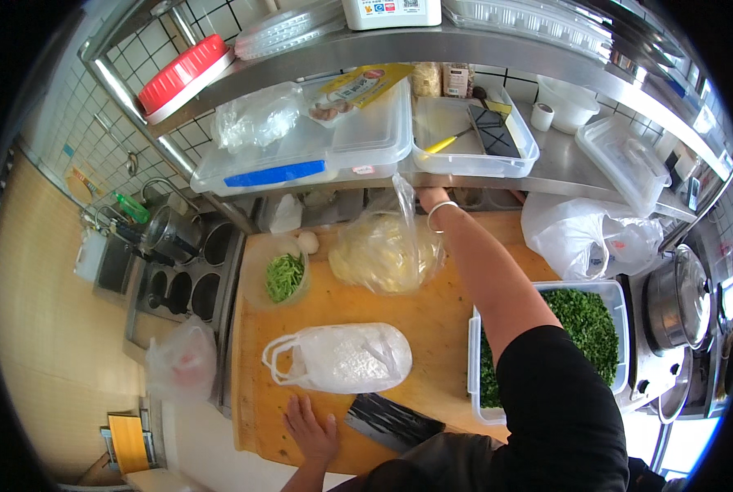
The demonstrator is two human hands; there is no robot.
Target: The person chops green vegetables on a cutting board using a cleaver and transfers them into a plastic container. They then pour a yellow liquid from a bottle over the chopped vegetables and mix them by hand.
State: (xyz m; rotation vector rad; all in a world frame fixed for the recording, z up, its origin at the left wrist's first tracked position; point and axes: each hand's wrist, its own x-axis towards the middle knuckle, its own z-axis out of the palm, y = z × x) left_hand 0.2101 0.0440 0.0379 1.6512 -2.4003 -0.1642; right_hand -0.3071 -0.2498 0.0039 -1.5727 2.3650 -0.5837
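Note:
My left hand (311, 430) rests flat on the wooden board (440, 344) near its front edge, fingers apart and holding nothing. Close to its right lies a cleaver (397, 423) with a dark, streaked blade. Just beyond the fingertips is a knotted white plastic bag (335, 360) with handles and bulky contents. My right arm stretches far forward, and my right hand (434, 198) reaches beneath the metal shelf, its fingers hidden. Near that wrist stands a clear bag (381, 252) of pale yellow food. An egg (308, 242) sits beside a bowl (248, 280) of cut green strips (285, 277).
At right, my arm passes over a plastic tub (620, 344) of chopped greens (581, 326). Behind it is a white carrier bag (581, 240), with a lidded pot (679, 298) farther right. The metal shelf (563, 154) overhangs the board's back. A burner unit (185, 283) stands left.

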